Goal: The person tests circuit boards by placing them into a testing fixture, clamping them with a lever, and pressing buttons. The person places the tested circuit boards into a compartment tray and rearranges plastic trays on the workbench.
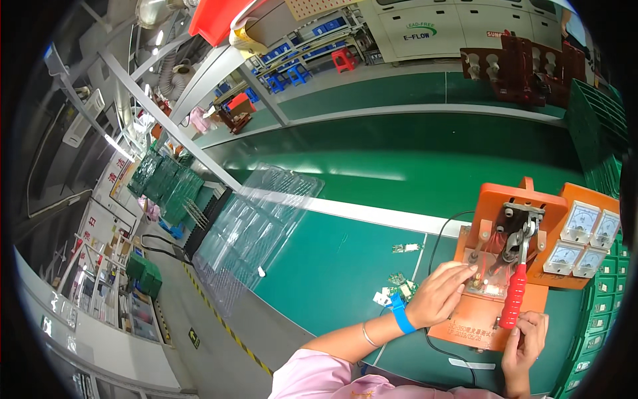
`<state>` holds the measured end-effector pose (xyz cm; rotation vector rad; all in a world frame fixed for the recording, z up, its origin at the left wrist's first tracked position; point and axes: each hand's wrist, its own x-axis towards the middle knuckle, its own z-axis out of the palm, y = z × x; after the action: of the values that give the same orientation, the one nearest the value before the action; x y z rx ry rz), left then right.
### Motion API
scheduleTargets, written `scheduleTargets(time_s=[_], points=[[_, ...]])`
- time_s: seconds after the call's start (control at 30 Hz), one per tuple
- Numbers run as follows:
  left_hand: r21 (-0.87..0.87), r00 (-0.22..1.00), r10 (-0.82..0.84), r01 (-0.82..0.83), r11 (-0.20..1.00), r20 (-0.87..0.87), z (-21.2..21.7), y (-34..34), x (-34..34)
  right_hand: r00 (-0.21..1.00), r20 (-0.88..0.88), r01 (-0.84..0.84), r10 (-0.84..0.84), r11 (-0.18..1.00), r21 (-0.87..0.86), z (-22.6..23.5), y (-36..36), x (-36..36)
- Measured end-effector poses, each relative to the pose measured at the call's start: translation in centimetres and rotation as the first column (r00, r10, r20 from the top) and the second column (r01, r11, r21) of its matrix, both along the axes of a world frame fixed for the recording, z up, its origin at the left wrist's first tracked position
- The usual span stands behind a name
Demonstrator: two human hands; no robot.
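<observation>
An orange test fixture [465,326] with a red-handled toggle clamp [513,296] stands at the right of the green bench. My left hand [440,291], wearing a blue wrist strap [401,314], reaches to the fixture's clear plate [488,279]. Its fingers are stretched out, the tips at the plate's left side. Beside the lower end of the red handle is my right hand [527,339], its fingers curled. Whether they pinch anything is hidden. Several small circuit boards [403,290] lie in a pile left of the fixture, and another circuit board [407,248] lies farther back.
An orange panel with several dial meters [579,219] adjoins the fixture's right side. Green trays of small parts [601,306] line the right edge. Clear plastic trays [249,229] are stacked at the bench's left end. A black cable [432,256] runs along the fixture's left.
</observation>
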<state>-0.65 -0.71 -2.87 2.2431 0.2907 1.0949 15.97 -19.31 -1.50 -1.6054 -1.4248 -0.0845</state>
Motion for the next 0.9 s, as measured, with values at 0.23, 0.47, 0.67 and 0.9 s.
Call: scheduleTargets(time_s=[0.23, 0.47, 0.67, 0.9], points=[[-0.007, 1.000, 0.006, -0.006, 1.000, 0.001, -0.38, 0.02, 0.04, 1.000, -0.015, -0.022, 0.022, 1.000, -0.007, -0.18, -0.24, 0.23], [-0.035, 1.000, 0.001, -0.001, 0.999, 0.015, -0.64, 0.06, -0.01, 0.999, -0.019, -0.030, 0.029, 0.999, -0.039, -0.17, -0.44, 0.20], [-0.044, 1.000, 0.004, -0.003, 0.999, 0.028, -0.66, 0.00, 0.13, 0.999, -0.015, -0.032, 0.031, 0.998, -0.050, -0.19, -0.57, 0.27], [-0.039, 1.000, -0.005, 0.006, 0.999, 0.024, -0.60, 0.13, 0.13, 1.000, -0.004, -0.026, 0.026, 0.999, -0.043, 0.05, -0.57, 0.11]])
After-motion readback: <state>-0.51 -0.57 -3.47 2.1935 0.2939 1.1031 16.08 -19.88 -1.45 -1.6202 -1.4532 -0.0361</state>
